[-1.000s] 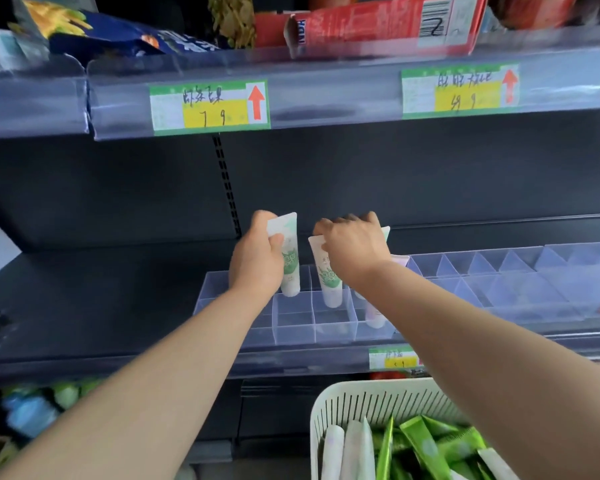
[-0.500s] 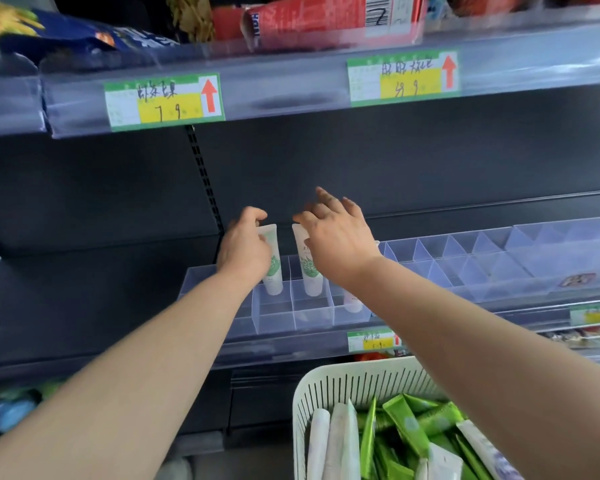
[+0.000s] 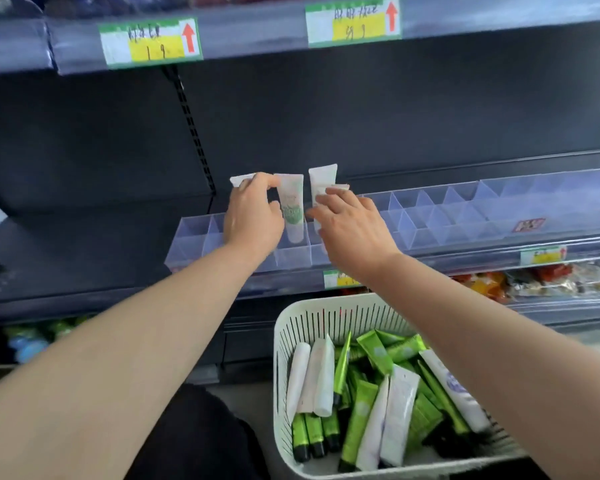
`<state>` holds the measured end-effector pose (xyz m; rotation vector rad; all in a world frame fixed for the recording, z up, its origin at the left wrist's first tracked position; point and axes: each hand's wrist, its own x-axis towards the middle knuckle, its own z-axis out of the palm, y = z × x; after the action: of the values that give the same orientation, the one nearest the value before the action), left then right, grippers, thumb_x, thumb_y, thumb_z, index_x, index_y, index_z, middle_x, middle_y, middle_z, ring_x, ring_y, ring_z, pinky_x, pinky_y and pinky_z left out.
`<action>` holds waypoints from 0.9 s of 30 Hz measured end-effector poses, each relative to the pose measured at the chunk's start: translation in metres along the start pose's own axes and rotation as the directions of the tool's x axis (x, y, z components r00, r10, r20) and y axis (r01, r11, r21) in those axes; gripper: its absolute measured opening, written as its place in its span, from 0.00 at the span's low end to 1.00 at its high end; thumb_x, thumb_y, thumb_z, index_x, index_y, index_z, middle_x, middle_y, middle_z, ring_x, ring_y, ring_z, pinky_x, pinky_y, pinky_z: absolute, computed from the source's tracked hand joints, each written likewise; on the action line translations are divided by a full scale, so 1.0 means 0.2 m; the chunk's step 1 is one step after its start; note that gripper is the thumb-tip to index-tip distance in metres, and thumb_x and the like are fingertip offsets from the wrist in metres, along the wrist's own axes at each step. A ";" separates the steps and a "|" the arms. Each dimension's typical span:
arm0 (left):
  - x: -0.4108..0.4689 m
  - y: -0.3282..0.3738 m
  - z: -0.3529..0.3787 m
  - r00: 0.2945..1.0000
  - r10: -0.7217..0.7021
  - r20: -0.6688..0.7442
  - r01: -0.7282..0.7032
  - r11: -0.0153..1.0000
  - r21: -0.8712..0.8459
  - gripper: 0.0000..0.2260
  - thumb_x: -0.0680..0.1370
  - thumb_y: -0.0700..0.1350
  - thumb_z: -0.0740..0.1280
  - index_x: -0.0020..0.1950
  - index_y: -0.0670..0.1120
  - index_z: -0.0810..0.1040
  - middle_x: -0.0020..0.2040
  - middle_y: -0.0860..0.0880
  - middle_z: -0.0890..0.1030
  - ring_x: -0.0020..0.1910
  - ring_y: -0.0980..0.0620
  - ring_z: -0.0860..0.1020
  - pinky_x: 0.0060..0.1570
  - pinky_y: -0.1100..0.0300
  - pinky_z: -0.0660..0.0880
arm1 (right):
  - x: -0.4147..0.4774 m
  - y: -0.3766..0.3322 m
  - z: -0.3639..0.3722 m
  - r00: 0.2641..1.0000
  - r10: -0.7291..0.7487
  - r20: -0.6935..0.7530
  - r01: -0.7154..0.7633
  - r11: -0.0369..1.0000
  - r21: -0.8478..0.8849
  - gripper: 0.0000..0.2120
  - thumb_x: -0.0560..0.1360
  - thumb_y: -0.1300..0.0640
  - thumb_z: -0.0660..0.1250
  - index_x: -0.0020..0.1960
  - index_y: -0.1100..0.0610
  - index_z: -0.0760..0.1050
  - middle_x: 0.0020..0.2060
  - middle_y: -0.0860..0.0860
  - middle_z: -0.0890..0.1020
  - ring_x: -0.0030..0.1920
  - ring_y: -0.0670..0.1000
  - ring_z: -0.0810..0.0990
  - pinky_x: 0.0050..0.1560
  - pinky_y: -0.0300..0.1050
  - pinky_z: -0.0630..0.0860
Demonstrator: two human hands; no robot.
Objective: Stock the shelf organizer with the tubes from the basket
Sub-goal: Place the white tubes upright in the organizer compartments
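Your left hand (image 3: pixel 253 216) pinches one white tube (image 3: pixel 242 180); three standing tubes (image 3: pixel 293 209) sit just right, by your slack, empty right hand (image 3: pixel 352 233).

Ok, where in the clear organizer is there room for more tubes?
Free: clear plastic organizer cells right of the right hand up to the red sticker, plus the end cells left of the left hand. Crowded between the hands, where white tubes stand.

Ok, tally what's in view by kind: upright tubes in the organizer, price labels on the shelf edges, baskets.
Upright tubes: 4
Price labels: 4
Baskets: 1
Total: 9
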<state>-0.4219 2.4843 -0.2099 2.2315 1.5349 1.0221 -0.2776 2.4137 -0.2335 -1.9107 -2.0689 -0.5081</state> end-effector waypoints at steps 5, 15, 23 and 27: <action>-0.27 0.05 0.21 0.997 0.049 0.052 -0.044 0.994 -0.098 0.15 0.78 0.36 0.62 0.62 0.50 0.74 0.62 0.51 0.76 0.62 0.50 0.73 0.56 0.55 0.72 | -0.35 0.13 0.09 0.994 0.054 0.091 -0.056 0.998 0.016 0.21 0.72 0.61 0.67 0.64 0.52 0.74 0.65 0.50 0.74 0.68 0.54 0.67 0.60 0.52 0.67; -0.67 0.03 0.70 0.882 -0.002 0.471 0.008 1.000 -0.013 0.14 0.78 0.39 0.62 0.63 0.50 0.75 0.63 0.51 0.76 0.63 0.50 0.73 0.61 0.51 0.73 | -0.91 0.33 0.39 0.833 0.210 0.512 -0.258 0.966 0.024 0.22 0.75 0.61 0.60 0.68 0.49 0.69 0.64 0.47 0.72 0.65 0.52 0.67 0.62 0.48 0.65; -0.86 -0.11 0.89 0.678 -0.242 0.694 0.130 0.969 0.211 0.14 0.79 0.44 0.64 0.64 0.49 0.74 0.62 0.49 0.77 0.61 0.49 0.75 0.61 0.53 0.73 | -1.09 0.33 0.63 0.605 0.218 0.766 -0.374 0.927 0.031 0.20 0.76 0.63 0.59 0.68 0.54 0.65 0.62 0.53 0.75 0.68 0.56 0.65 0.65 0.56 0.65; -0.91 -0.11 0.94 0.645 -0.266 0.717 0.146 0.963 0.226 0.14 0.79 0.45 0.64 0.64 0.50 0.74 0.62 0.50 0.77 0.60 0.49 0.75 0.61 0.54 0.73 | -1.11 0.32 0.66 0.543 0.214 0.812 -0.458 0.886 0.072 0.17 0.78 0.60 0.57 0.66 0.56 0.64 0.60 0.55 0.75 0.65 0.58 0.67 0.61 0.56 0.67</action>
<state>-0.3494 2.3653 -0.4315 2.0689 1.4239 -0.1230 -0.1892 2.2758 -0.4447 -2.5243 -1.8969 0.8639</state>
